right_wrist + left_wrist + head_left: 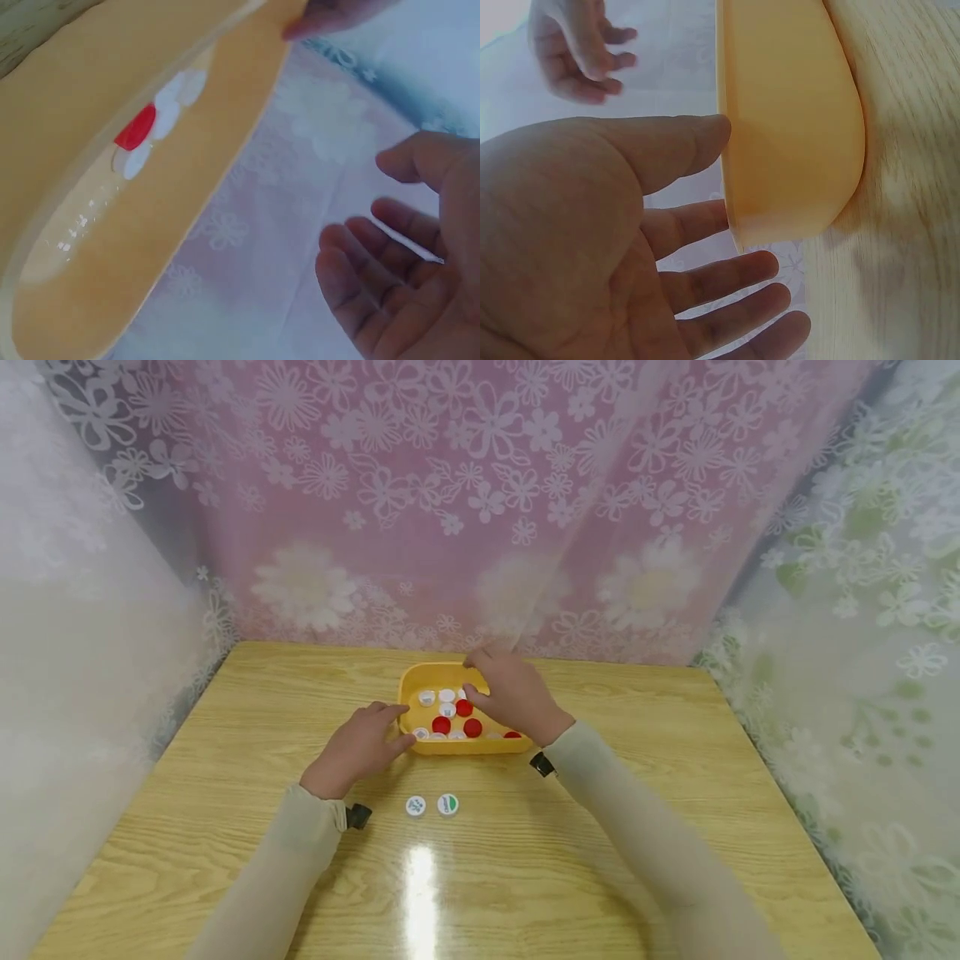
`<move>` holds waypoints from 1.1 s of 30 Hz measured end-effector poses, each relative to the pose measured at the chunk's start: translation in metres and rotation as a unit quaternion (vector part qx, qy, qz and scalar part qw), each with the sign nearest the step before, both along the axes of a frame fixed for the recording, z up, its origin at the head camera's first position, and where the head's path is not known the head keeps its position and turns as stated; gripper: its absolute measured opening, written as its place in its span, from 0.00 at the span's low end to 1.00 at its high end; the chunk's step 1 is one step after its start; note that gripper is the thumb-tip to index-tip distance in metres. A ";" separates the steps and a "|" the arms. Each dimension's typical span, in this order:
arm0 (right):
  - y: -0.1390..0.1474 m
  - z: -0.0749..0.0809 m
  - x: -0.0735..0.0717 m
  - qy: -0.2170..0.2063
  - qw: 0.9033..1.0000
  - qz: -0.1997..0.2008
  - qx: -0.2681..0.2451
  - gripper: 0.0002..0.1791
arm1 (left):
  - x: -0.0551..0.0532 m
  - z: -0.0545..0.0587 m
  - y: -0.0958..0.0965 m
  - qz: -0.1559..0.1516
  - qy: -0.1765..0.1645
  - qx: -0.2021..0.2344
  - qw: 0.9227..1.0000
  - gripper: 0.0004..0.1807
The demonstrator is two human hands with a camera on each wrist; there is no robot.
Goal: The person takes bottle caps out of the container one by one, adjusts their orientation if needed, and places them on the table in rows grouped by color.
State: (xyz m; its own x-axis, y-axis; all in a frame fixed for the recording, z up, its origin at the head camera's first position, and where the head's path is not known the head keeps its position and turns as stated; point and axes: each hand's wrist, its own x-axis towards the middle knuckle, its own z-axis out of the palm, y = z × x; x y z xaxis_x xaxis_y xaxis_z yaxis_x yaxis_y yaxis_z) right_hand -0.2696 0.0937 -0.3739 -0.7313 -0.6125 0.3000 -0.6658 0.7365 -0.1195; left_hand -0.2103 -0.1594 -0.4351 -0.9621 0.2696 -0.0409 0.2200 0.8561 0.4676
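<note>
A yellow plastic tray (468, 747) stands at the back of the table, holding several red bottle caps (472, 727) and several white ones (427, 697). At its left end my left hand (362, 745) rests thumb and index finger on the rim, the other fingers extended outside, as the left wrist view shows. Over the tray's right side hovers my right hand (517, 693), fingers loosely bent and nothing visible between them; in the right wrist view it stands apart from the tray wall (187, 180). Its forearm and hand hide part of the tray's right end.
Two white caps lie on the table in front of the tray, one with a blue pattern (416, 807) and one partly green (447, 804). Behind the wooden table (600, 860) hangs a pink flowered curtain (450, 568). Pale flowered sheets flank both sides.
</note>
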 end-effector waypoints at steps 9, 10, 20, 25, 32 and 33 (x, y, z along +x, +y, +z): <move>-0.052 -0.010 -0.011 -0.054 0.961 0.126 0.241 0.17 | -0.002 0.003 -0.003 -0.006 0.003 0.007 1.000 0.32; -0.056 -0.013 -0.013 -0.055 0.955 0.137 0.258 0.17 | -0.002 0.003 -0.003 -0.008 0.004 0.007 1.000 0.32; -0.076 -0.038 -0.035 -0.165 0.927 0.145 0.306 0.10 | -0.002 0.002 -0.001 -0.018 0.003 0.002 1.000 0.33; -0.078 -0.047 -0.037 -0.139 0.919 0.178 0.323 0.10 | 0.000 0.001 0.000 -0.019 0.009 0.010 1.000 0.33; -0.085 -0.048 -0.037 -0.146 0.920 0.167 0.323 0.10 | 0.001 0.000 0.000 -0.021 0.010 0.016 1.000 0.34; -0.086 -0.048 -0.037 -0.151 0.920 0.165 0.322 0.10 | 0.001 0.000 0.000 -0.021 0.010 0.017 1.000 0.34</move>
